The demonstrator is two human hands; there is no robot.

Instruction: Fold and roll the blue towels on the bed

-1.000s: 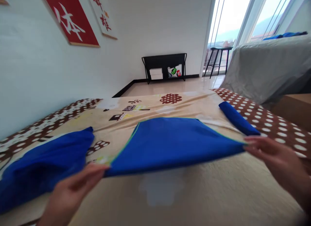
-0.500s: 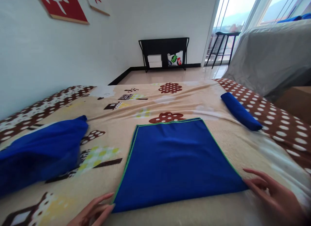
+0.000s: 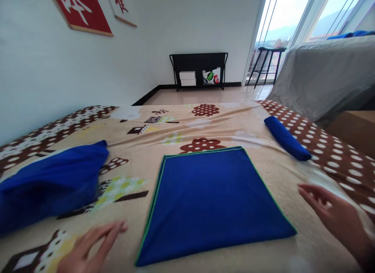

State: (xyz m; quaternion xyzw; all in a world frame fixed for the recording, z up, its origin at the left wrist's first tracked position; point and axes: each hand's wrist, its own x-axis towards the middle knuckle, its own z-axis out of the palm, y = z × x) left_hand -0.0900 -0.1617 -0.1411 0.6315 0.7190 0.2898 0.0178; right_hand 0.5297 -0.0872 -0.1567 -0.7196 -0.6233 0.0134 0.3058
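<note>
A blue cloth [image 3: 216,202] with green edging lies folded into a flat four-sided shape on the patterned blanket [image 3: 258,249]. Left of its near corner, my left hand [image 3: 93,243] hovers with fingers stretched out, holding nothing and not touching the cloth. On the other side, my right hand [image 3: 332,216] is raised apart from the cloth's right corner. Its fingers are slightly bent and nothing shows in them. A loose blue cloth heap [image 3: 55,183] lies at the left, beyond my left hand. At the far right rests a rolled blue cloth [image 3: 287,139].
Beyond the bed stands a black rack [image 3: 199,61] with white boxes [image 3: 187,78] and a printed bag [image 3: 211,76]. A covered bulky piece of furniture [image 3: 331,69] and a cardboard box [image 3: 354,128] are at the right. A black stool [image 3: 265,65] stands by the window.
Both hands have let go of the blue cloth's near corners. My left hand has moved left, and my right hand has moved up and outward. The cloth lies flatter, its creases smoothed.
</note>
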